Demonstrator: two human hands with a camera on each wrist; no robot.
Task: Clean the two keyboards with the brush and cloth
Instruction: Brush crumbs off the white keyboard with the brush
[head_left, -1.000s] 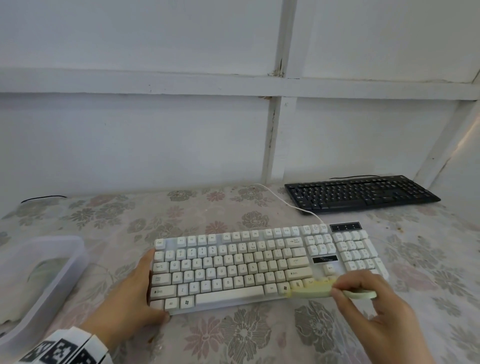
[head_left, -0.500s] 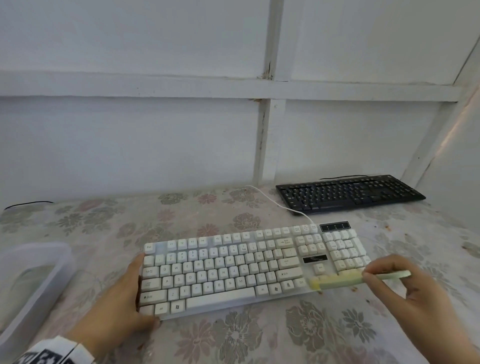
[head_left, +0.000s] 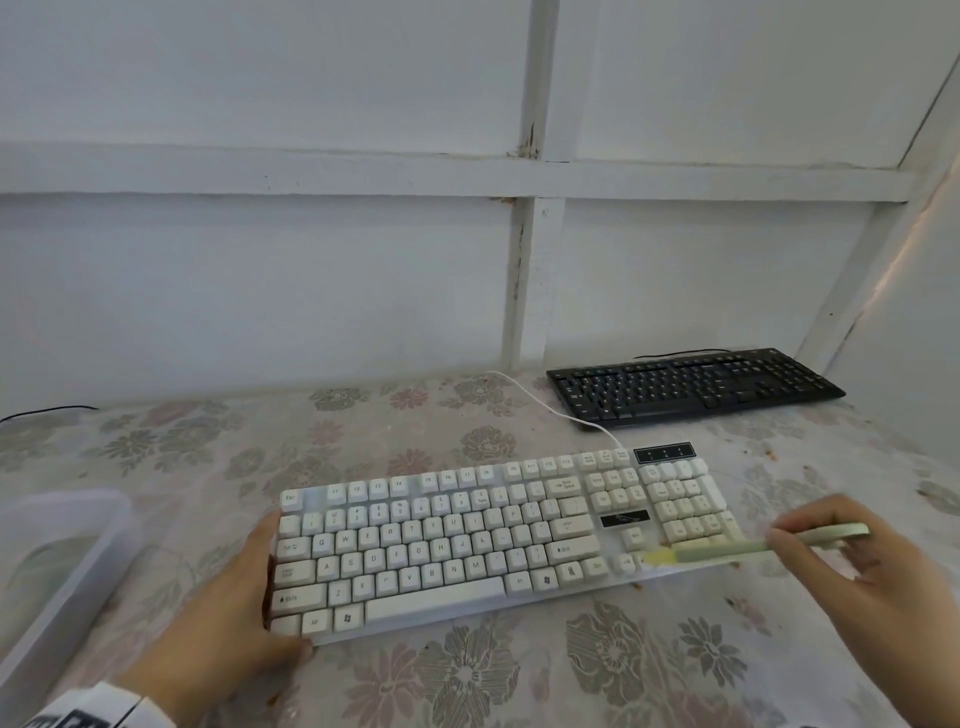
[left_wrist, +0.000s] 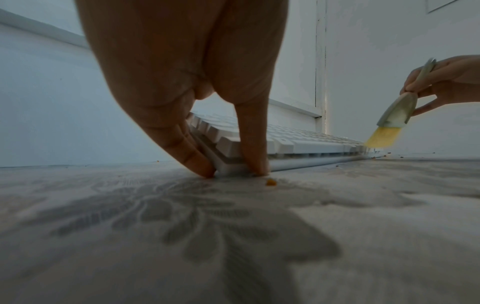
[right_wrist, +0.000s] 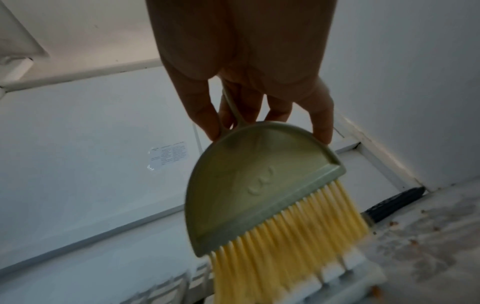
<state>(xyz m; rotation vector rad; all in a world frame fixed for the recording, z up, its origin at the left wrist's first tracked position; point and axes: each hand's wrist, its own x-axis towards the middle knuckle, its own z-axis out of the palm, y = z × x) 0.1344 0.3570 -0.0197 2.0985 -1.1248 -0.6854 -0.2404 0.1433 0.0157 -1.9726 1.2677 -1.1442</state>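
white keyboard: flat on the bench, nearest the person; judged light and stiff, apt to slide under sweeping, so best braced at its left end.
left hand: its grip is clamped on that left end, fingers against the side, thumb on the front edge.
brush: over the keyboard's right end, by the arrow keys; bristles look soft and springy, head stiff, handle thin.
right hand: its grip pinches the brush handle near the head.
black keyboard: beyond the white keyboard, to its right, by the wall; untouched.
cable: runs from the white keyboard's back edge toward the wall.
tub: left of the white keyboard; contents unclear.
crumbs: scattered round the white keyboard.
in the way: nothing blocks the sweep.
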